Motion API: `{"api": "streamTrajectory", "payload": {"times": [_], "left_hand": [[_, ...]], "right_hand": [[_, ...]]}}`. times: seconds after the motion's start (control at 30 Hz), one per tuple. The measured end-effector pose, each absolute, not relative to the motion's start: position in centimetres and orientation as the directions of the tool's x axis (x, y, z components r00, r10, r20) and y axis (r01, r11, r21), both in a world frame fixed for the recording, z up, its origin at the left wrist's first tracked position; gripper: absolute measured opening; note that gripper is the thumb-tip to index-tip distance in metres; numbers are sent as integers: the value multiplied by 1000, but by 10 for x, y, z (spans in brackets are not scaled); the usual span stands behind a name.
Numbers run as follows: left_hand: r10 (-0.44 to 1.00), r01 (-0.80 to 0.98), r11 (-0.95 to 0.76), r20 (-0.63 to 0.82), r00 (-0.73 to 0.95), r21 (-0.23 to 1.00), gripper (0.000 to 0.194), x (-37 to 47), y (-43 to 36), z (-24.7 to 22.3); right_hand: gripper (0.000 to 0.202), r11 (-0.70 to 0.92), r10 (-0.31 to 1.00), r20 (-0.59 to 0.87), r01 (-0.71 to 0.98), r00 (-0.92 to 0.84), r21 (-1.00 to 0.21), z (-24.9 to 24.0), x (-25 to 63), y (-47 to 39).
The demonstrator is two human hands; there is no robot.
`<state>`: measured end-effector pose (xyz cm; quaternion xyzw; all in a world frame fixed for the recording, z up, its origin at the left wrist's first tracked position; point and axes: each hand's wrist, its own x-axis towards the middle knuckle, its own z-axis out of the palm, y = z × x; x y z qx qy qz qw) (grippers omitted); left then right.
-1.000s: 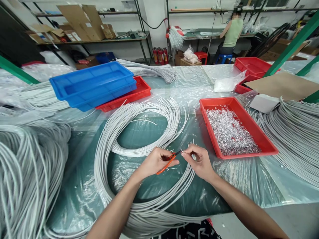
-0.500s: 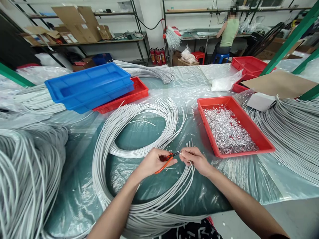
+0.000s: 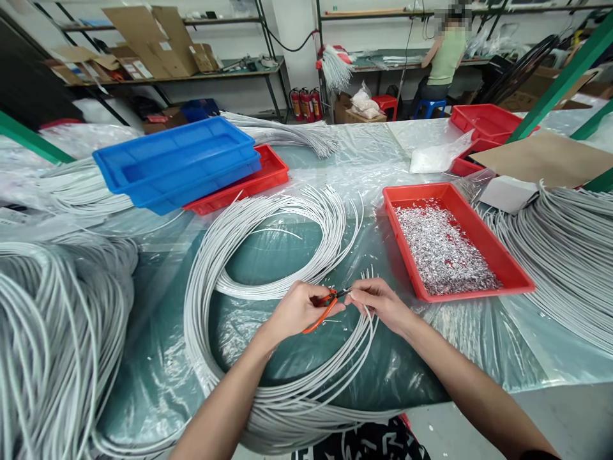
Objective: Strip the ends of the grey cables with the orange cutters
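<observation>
My left hand [image 3: 302,308] is closed around orange-handled pliers [image 3: 320,318], whose dark jaws point right and meet the fingertips of my right hand [image 3: 376,301]. My right hand pinches a white cable end at the jaws, and more cable ends [image 3: 368,275] stick up behind its fingers. These cables curve down from my right hand into a large coil of white cables [image 3: 198,300] lying on the table around and below my hands. A second loop of the same cables [image 3: 335,217] lies just behind my hands.
A red tray [image 3: 514,281] of small shiny pieces stands right of my hands. Blue trays [image 3: 177,160] rest on a red tray [image 3: 275,167] at the back left. Cable bundles [image 3: 52,319] [image 3: 565,236] lie at both sides. A person [image 3: 445,57] sits at the far bench.
The view has shifted slightly, so the whole scene sits a little further right. Both hands hold nearly the same pose, the pliers' jaws still at my right fingertips.
</observation>
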<state>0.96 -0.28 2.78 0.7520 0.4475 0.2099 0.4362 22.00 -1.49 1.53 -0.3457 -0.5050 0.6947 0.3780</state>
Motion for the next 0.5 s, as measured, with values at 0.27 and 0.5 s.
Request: {"api": "streamTrajectory", "payload": {"times": [0.27, 0.5], "left_hand": [[824, 366, -26, -187, 535, 930, 49, 15, -7, 31], [815, 327, 160, -311, 489, 932, 45, 21, -10, 25]], "right_hand": [[17, 577, 815, 556, 323, -163, -750, 14, 211, -29], [21, 662, 653, 737, 603, -172, -446, 4, 208, -27]]}}
